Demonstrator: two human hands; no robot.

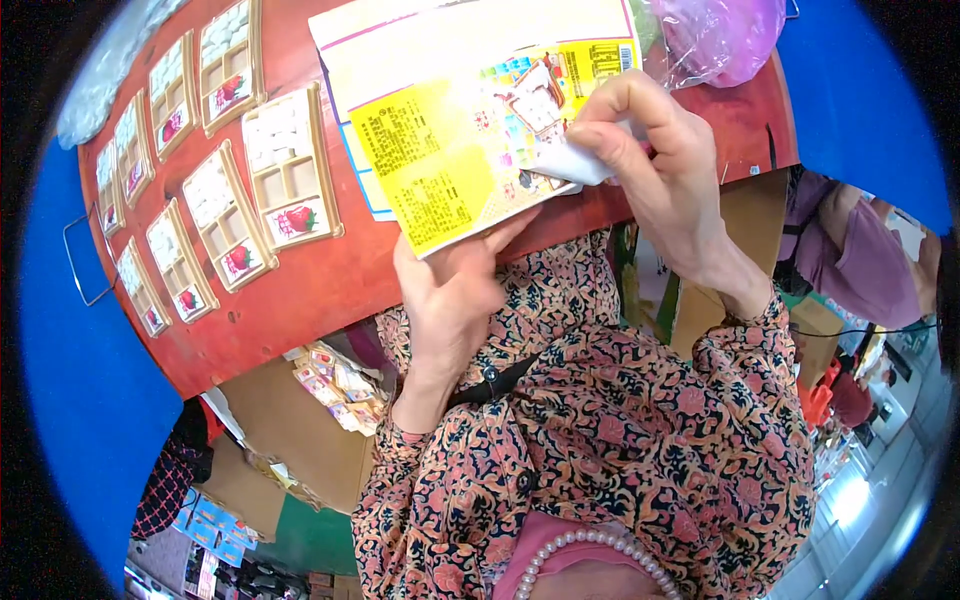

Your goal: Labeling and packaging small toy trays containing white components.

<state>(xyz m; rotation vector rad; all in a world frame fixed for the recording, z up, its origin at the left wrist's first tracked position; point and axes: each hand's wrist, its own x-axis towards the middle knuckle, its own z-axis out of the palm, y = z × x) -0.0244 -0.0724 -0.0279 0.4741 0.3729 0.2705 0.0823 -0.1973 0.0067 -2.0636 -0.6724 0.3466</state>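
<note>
Between both hands (pixel 560 220), yellow card (pixel 470 140).

Rows of tray packs (pixel 225 180) fill the counter (pixel 320 290) at the left; a pink bag (pixel 720 35) blocks the upper right. Bare counter lies free between them, lower centre.

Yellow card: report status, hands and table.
Left hand grips yellow card from below. Right hand pinches white slip on it. Trays lined on red table, apart.

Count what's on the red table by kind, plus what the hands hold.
Compartment trays with a strawberry picture: 8
Yellow printed card, in left hand: 1
Small white packet, pinched by right hand: 1
Pink plastic bag: 1
Total: 11
</note>
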